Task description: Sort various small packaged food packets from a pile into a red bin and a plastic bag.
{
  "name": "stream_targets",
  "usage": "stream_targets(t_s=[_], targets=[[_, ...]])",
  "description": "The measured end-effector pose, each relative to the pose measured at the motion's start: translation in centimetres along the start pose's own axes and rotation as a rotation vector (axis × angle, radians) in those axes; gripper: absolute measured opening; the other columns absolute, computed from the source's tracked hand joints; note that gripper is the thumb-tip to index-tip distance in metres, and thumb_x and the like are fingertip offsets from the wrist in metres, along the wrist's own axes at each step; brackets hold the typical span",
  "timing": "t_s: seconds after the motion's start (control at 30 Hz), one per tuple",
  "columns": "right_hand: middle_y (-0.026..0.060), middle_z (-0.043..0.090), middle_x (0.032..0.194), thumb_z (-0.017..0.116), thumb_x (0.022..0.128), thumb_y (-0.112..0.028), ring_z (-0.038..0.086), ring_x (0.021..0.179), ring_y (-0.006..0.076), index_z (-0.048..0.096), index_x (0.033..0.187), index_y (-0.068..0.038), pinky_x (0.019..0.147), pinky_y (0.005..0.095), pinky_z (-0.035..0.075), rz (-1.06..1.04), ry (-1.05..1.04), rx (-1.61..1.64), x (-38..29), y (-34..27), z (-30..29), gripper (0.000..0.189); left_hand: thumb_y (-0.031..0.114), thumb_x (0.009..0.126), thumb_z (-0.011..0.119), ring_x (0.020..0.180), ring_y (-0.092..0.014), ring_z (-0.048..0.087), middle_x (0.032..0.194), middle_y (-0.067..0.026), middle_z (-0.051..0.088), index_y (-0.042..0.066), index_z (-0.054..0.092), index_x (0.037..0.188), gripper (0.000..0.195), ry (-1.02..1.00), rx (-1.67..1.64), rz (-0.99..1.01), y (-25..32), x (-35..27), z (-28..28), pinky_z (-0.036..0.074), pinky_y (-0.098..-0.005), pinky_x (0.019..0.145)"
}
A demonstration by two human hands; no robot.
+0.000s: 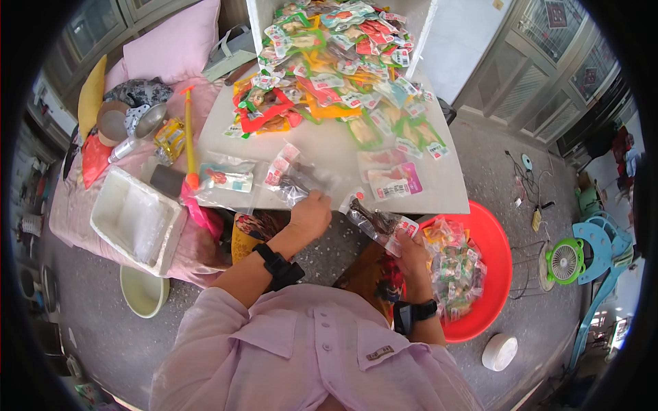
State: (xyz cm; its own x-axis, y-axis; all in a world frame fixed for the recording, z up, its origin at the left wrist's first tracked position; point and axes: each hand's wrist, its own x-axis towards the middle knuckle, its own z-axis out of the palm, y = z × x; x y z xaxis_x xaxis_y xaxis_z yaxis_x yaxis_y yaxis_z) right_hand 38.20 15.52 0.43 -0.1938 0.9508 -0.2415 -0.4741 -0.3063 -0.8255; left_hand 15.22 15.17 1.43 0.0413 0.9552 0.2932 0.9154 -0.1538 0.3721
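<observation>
My left hand [310,215] pinches the near end of a clear plastic packet [294,186], which has dark contents and a printed strip with writing. That packet lies over the front of the white tabletop [318,141]. Past the table's front edge, my right hand [413,253] grips the lower end of another clear packet [374,220] of dark brown food, tilted above the floor. Left of my left hand lies a clear bag [226,180] with a small printed packet inside. Two pink-and-white packets [395,181] overlap at the table's front right.
A large heap of food packets [329,77] spills from a white foam box [421,38]. On the floor at right, a red basin [496,267] holds packets. The pink-covered bed [72,216] bears a foam tray [136,216] and a yellow-orange pump [189,136].
</observation>
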Motion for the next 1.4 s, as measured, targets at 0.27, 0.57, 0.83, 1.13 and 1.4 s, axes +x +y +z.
stream_targets(t_s=[0.27, 0.57, 0.83, 1.13, 1.4], targets=[[0.0055, 0.053, 0.069, 0.044, 0.078, -0.009, 0.055, 0.055, 0.0165, 0.049, 0.085, -0.002, 0.038, 0.023, 0.04, 0.05, -0.031, -0.019, 0.5, -0.5, 2.2, 0.011, 0.009, 0.066, 0.046, 0.063, -0.034, 0.048, 0.072, -0.0171, 0.047, 0.002, 0.046, 0.069, 0.007, 0.079, -0.203, -0.028, -0.8, 0.2, 0.0, 0.042, -0.0403, 0.055], [0.006, 0.053, 0.069, 0.047, 0.078, -0.012, 0.054, 0.052, 0.0154, 0.046, 0.09, -0.004, 0.036, 0.0201, 0.039, 0.216, -0.06, 0.046, 3.2, 0.6, 3.4, 0.014, 0.009, 0.061, 0.051, 0.057, -0.029, 0.049, 0.067, -0.0125, 0.045, 0.005, 0.046, 0.067, 0.009, 0.145, -0.004, 0.084, 0.7, 0.1, -1.8, 0.041, -0.038, 0.05], [0.0013, 0.053, 0.073, 0.048, 0.078, -0.016, 0.052, 0.056, 0.0123, 0.046, 0.089, -0.011, 0.04, 0.0218, 0.04, 0.291, -0.162, 0.167, 6.8, 4.0, 7.4, 0.012, 0.009, 0.06, 0.052, 0.059, -0.026, 0.049, 0.066, -0.0092, 0.044, 0.006, 0.046, 0.062, 0.007, 0.189, 0.033, 0.217, 1.0, 0.0, -2.3, 0.042, -0.0347, 0.05], [0.0027, 0.05, 0.062, 0.045, 0.078, -0.015, 0.046, 0.045, 0.0103, 0.048, 0.079, -0.007, 0.033, 0.0176, 0.031, 0.422, -0.326, -0.215, 6.1, 2.6, 7.5, 0.009, 0.007, 0.059, 0.053, 0.068, -0.026, 0.048, 0.072, -0.0093, 0.045, 0.005, 0.046, 0.062, 0.009, 0.224, 0.016, 0.205, 0.3, -1.0, -1.8, 0.04, -0.0352, 0.056], [0.0028, 0.05, 0.062, 0.042, 0.076, -0.007, 0.044, 0.047, 0.0093, 0.049, 0.072, -0.004, 0.036, 0.0198, 0.033, 0.139, -0.067, -0.041, 6.3, 7.6, 10.0, 0.009, 0.009, 0.056, 0.054, 0.077, -0.025, 0.045, 0.085, -0.0091, 0.048, 0.005, 0.048, 0.066, 0.012, 0.299, -0.026, 0.287, 0.5, -1.1, -1.3, 0.036, -0.035, 0.062]])
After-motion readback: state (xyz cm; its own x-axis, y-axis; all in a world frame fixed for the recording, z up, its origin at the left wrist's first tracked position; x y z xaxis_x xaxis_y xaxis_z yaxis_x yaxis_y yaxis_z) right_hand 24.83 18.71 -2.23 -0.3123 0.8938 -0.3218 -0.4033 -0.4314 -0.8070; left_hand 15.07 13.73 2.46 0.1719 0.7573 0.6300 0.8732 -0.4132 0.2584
